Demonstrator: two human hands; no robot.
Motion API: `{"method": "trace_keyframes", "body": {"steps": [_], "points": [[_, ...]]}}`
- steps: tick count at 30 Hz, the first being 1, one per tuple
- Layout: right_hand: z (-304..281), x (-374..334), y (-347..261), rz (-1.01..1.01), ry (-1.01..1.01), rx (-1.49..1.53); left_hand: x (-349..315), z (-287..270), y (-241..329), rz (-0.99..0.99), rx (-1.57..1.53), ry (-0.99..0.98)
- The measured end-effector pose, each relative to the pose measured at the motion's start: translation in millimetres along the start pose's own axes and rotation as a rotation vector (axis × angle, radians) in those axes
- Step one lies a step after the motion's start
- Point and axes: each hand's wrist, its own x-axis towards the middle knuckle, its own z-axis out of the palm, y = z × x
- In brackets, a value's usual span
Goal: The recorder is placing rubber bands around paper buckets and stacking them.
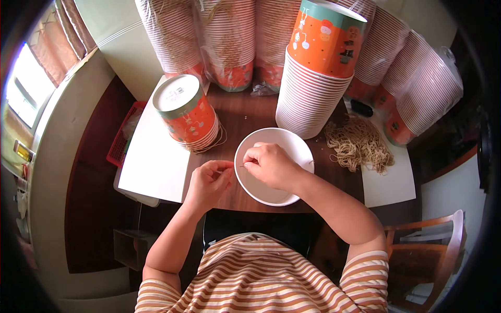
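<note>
A white paper cup point(292, 143), seen from above, stands on the dark wooden table point(245, 115) in front of me. My right hand point(269, 164) hovers over its opening, fingertips pinched on one end of a thin tan string point(237, 166). My left hand point(209, 180) is just left of the cup's rim and pinches the other end of the same string. The string is stretched between both hands.
A short stack of orange printed cups point(185, 109) stands upside down at the left, a taller stack point(318, 68) behind the white cup. Several wrapped cup stacks point(229, 36) line the back. Loose tan strings point(360, 143) lie right. A wooden chair point(433, 250) is lower right.
</note>
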Motion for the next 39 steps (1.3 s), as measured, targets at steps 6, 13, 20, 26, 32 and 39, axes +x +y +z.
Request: {"method": "trace_keyframes", "body": {"steps": [6,13,20,26,32,39], "points": [[-2.4,2.3,-3.2,0.006,0.0,-0.002,0.9,-2.1,-0.9,0.029,0.095,-0.011],[2.2,3.5,0.2,-0.01,-0.025,-0.027,1.4,-2.0,-2.9,0.031,0.076,0.003],[-1.5,4.5,-3.1,-0.002,-0.044,-0.05,1.7,-3.7,-3.4,0.04,0.101,0.008],[-3.0,5.5,-3.2,0.013,-0.046,-0.023,2.3,-4.2,-2.9,0.038,0.096,-0.001],[-1.8,5.2,-2.5,0.028,-0.044,-0.01,2.5,-3.6,-4.3,0.03,0.085,-0.009],[-3.7,5.5,-5.5,0.04,-0.069,0.005,2.0,-4.0,-5.2,0.046,0.088,-0.01]]}}
